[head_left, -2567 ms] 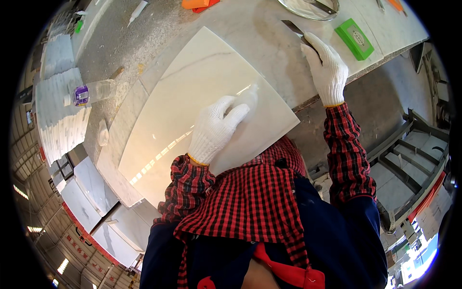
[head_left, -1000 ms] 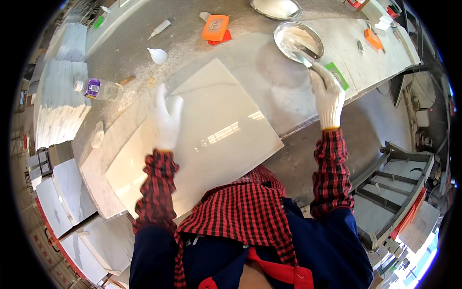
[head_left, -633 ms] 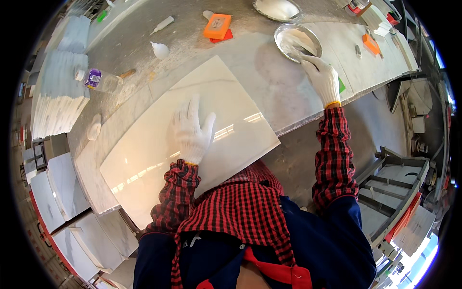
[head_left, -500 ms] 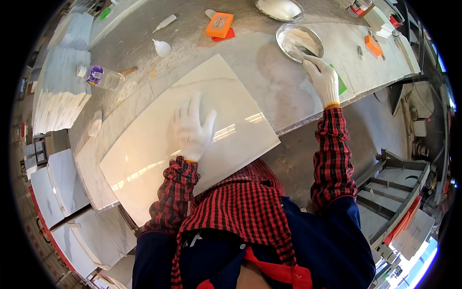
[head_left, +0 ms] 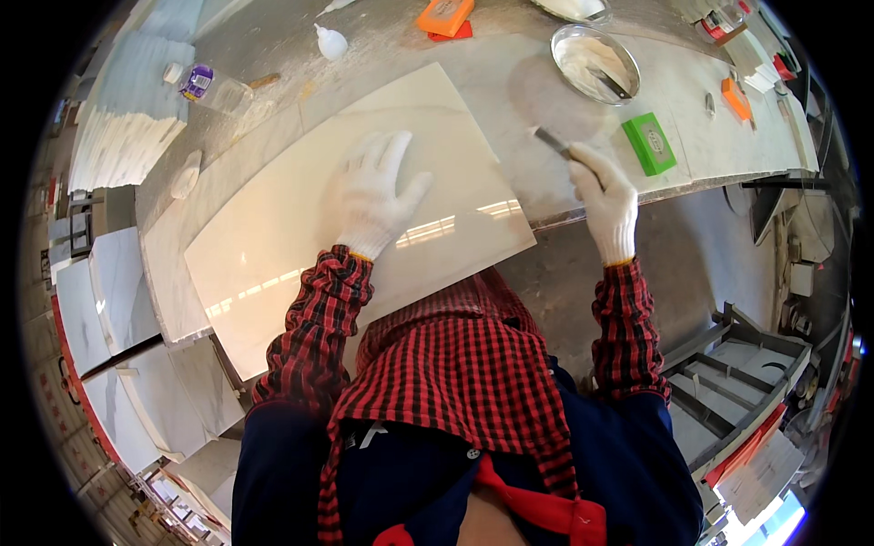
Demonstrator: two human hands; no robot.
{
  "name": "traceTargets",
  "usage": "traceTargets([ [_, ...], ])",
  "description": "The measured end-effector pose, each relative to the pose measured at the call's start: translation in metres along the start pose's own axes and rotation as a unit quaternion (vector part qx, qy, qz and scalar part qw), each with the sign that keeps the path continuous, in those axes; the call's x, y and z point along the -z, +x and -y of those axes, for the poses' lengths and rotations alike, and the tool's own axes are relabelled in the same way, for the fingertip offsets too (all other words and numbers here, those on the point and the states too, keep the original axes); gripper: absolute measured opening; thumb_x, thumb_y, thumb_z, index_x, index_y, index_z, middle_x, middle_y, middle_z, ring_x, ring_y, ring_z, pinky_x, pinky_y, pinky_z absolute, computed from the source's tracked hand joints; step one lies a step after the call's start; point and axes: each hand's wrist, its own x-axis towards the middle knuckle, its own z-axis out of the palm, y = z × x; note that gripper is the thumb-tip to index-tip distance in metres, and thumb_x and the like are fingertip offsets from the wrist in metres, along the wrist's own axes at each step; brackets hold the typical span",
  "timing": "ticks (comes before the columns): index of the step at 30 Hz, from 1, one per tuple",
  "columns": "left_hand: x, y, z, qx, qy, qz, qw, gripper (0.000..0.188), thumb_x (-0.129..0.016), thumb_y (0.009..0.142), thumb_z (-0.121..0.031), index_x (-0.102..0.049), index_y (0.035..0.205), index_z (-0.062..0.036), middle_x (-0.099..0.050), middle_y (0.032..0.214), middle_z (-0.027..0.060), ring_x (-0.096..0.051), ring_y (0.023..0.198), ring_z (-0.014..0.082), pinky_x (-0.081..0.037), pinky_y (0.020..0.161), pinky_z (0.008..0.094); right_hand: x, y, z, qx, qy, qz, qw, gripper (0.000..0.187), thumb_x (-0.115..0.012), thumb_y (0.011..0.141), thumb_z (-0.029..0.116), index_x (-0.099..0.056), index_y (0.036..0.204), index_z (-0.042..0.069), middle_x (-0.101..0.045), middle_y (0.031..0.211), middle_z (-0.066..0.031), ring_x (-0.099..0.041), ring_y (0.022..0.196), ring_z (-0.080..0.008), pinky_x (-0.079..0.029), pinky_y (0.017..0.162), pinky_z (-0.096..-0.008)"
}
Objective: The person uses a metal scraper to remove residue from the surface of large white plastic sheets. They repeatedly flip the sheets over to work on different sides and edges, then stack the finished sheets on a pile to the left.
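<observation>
My left hand [head_left: 378, 200], in a white knit glove, lies with fingers spread on a glossy cream stone slab [head_left: 273, 246]. My gloved right hand [head_left: 608, 205] is closed around a small putty knife [head_left: 552, 142], whose flat dark blade has a dab of pale paste at the tip. The blade points left, toward the slab's right edge, and is apart from it. Beyond the right hand, a round metal bowl [head_left: 556, 50] holds off-white paste, with a second spatula [head_left: 610, 84] lying in it. To the hand's right is a green box [head_left: 649, 144].
An orange box [head_left: 443, 16], a white squeeze bulb [head_left: 331, 42] and a plastic bottle [head_left: 218, 88] lie toward the back. Stacked pale tiles [head_left: 127, 118] stand at the left. Another orange box [head_left: 736, 98] sits at the right. The workbench's front edge [head_left: 692, 187] runs beside the right hand.
My right hand has come back from the bowl with the putty knife, uncovering the green box. My left hand stays spread on the slab. The whole view has shifted.
</observation>
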Motion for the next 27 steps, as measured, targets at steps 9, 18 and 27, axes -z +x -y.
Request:
traceTargets([
  [9, -0.007, -0.004, -0.008, -0.06, -0.003, 0.013, 0.998, 0.062, -0.072, 0.09, -0.042, -0.059, 0.14, -0.0074, -0.055, 0.146, 0.0152, -0.048, 0.138, 0.0368, -0.039, 0.115, 0.0486, -0.032, -0.015, -0.004, 0.149, -0.099, 0.023, 0.984, 0.026, -0.073, 0.09, 0.011, -0.075, 0.115, 0.005, -0.075, 0.106, -0.0153, -0.073, 0.094, -0.0304, -0.057, 0.081, -0.035],
  [18, -0.006, -0.003, -0.003, -0.065, -0.02, 0.016, 0.998, 0.062, -0.071, 0.091, -0.043, -0.059, 0.14, -0.0068, -0.052, 0.15, 0.0158, -0.047, 0.139, 0.037, -0.039, 0.114, 0.0482, -0.035, -0.014, -0.002, 0.188, -0.134, -0.004, 0.973, 0.025, -0.075, 0.09, 0.011, -0.076, 0.114, 0.006, -0.076, 0.104, -0.0146, -0.074, 0.088, -0.0299, -0.057, 0.079, -0.0351],
  [27, 0.008, -0.024, -0.041, -0.124, -0.048, 0.122, 0.984, 0.072, -0.069, 0.088, -0.054, -0.057, 0.144, -0.0107, -0.046, 0.153, 0.0234, -0.037, 0.145, 0.0447, -0.023, 0.121, 0.0588, -0.018, 0.02, -0.024, 0.148, -0.156, -0.105, 0.971, 0.024, -0.072, 0.093, 0.014, -0.076, 0.116, 0.006, -0.076, 0.111, -0.0126, -0.073, 0.101, -0.0268, -0.055, 0.09, -0.0345],
])
